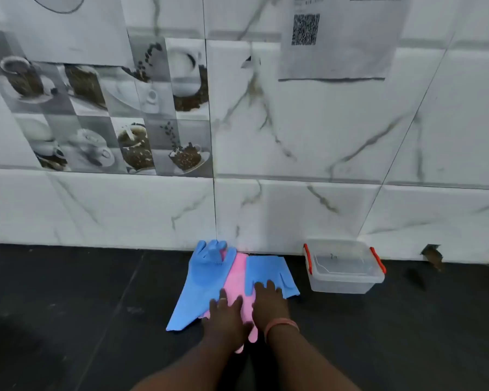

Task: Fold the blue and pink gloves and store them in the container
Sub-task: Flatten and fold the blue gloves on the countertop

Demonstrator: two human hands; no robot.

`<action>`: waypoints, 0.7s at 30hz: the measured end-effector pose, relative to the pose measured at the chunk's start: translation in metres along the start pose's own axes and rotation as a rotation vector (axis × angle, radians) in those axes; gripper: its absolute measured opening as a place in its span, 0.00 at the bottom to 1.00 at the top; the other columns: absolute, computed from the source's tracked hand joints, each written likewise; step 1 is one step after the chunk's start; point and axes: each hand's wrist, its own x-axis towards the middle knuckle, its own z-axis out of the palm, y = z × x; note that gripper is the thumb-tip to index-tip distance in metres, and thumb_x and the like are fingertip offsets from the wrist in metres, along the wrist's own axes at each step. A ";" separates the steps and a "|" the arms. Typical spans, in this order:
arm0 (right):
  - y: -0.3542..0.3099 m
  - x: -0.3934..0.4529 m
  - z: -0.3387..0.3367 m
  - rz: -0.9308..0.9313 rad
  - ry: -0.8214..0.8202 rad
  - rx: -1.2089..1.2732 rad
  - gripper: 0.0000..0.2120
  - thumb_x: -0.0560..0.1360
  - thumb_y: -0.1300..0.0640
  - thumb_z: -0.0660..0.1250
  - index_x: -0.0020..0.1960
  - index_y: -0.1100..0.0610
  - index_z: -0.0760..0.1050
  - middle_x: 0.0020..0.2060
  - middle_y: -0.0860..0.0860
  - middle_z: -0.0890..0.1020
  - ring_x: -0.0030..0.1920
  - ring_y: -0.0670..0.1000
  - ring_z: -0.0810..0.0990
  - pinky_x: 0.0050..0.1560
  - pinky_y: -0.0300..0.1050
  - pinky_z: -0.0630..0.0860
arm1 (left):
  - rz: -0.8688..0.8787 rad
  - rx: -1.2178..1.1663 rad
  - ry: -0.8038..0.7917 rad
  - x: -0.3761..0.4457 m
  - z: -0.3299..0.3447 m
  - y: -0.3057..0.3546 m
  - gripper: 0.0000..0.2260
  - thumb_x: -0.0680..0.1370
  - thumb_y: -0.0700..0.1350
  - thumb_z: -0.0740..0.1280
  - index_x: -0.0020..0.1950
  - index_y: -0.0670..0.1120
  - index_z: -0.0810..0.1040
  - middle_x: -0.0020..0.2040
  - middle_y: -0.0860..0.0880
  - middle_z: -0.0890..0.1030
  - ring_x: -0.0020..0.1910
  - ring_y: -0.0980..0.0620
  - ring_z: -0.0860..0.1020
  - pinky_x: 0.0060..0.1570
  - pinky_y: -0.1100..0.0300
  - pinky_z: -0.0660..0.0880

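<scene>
Two blue gloves and a pink glove lie flat on the dark counter against the wall. The left blue glove (202,277) points its fingers at the wall. The right blue glove (268,270) points its fingers toward me. The pink glove (237,280) lies between them, its fingers sticking out under my wrists. My left hand (226,314) rests flat on the pink glove and the edge of the left blue one. My right hand (268,303) presses flat on the right blue glove's fingers. A clear plastic container (343,280) with red latches stands open to the right.
The dark counter (96,306) runs along a white marble-tiled wall (322,136). A paper sheet with a QR code (336,38) hangs on the wall. There is a small hole in the wall (432,253) right of the container.
</scene>
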 end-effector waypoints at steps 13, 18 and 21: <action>0.031 0.017 0.009 0.147 0.352 0.270 0.07 0.79 0.55 0.63 0.53 0.53 0.78 0.49 0.51 0.85 0.50 0.52 0.83 0.50 0.43 0.77 | 0.036 0.188 0.004 0.054 -0.004 -0.047 0.31 0.84 0.50 0.59 0.84 0.59 0.48 0.85 0.42 0.42 0.83 0.35 0.47 0.79 0.44 0.55; 0.023 0.007 -0.043 0.228 0.536 0.917 0.08 0.80 0.60 0.60 0.47 0.61 0.76 0.42 0.51 0.80 0.47 0.55 0.79 0.48 0.46 0.72 | -0.092 0.101 -0.003 0.043 -0.021 -0.037 0.31 0.82 0.49 0.61 0.83 0.58 0.54 0.85 0.41 0.46 0.83 0.35 0.46 0.80 0.40 0.54; 0.018 -0.017 -0.084 0.161 0.597 1.268 0.08 0.80 0.62 0.58 0.48 0.63 0.75 0.43 0.49 0.78 0.46 0.52 0.77 0.52 0.49 0.73 | -0.192 -0.224 0.064 0.012 -0.038 -0.002 0.27 0.80 0.43 0.62 0.80 0.54 0.65 0.84 0.39 0.50 0.83 0.36 0.45 0.81 0.43 0.48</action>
